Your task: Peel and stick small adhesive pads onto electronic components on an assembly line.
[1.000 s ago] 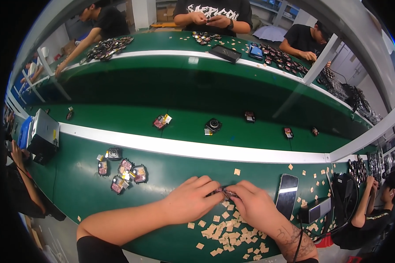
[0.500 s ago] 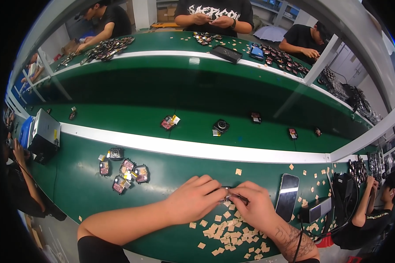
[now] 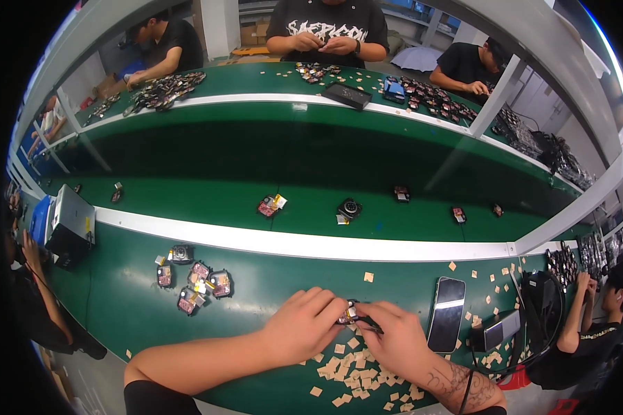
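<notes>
Left hand (image 3: 304,321): pinched a small circuit-board device (image 3: 347,313) at its fingertips.
Right hand (image 3: 392,337): bent in at the device's right side (whether its fingers gripped anything, I couldn't tell).
Circuit-board device: sat over the green table (image 3: 270,282), between its far edge and the tan squares (image 3: 356,373) strewn toward its near edge.
Smartphone (image 3: 447,321): lay beyond the right hand, toward the far edge.
Loose modules (image 3: 199,272): clustered toward the far left corner.

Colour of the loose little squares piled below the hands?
Pale tan, for the little squares; best seen in the head view.
</notes>
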Motion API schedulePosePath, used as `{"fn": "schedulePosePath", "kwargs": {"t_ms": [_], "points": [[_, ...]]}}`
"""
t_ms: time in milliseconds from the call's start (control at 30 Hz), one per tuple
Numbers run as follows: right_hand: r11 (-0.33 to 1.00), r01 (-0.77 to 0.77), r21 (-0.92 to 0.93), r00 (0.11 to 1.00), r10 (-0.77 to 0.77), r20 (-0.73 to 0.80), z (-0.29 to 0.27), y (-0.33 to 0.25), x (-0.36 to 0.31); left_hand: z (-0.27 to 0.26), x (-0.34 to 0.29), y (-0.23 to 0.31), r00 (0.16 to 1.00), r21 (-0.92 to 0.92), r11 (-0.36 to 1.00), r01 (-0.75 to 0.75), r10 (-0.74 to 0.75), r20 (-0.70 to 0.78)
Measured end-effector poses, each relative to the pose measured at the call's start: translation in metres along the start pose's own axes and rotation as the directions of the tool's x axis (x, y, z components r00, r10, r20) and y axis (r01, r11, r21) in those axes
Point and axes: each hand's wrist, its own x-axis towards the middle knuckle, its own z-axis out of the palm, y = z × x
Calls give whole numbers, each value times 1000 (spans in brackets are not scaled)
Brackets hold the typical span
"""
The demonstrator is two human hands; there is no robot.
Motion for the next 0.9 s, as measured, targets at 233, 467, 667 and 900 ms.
{"fn": "schedulePosePath", "kwargs": {"t_ms": [233,467,667,900], "points": [[988,-67,136,998,68,-4,0,0,1,7,-3,3,999,20,1000,17,-16,-46],[989,8,147,995,7,-96,-1,11,5,6,-5,2,998,133,990,-51,45,48],[982,-4,186,999,13,-47,-5,18,9,-2,17,-9,988,74,987,-146,150,-47],[979,94,178,976,-55,-209,-2,31,8,-11,123,-72,976,364,922,136,-60,-211]]}}
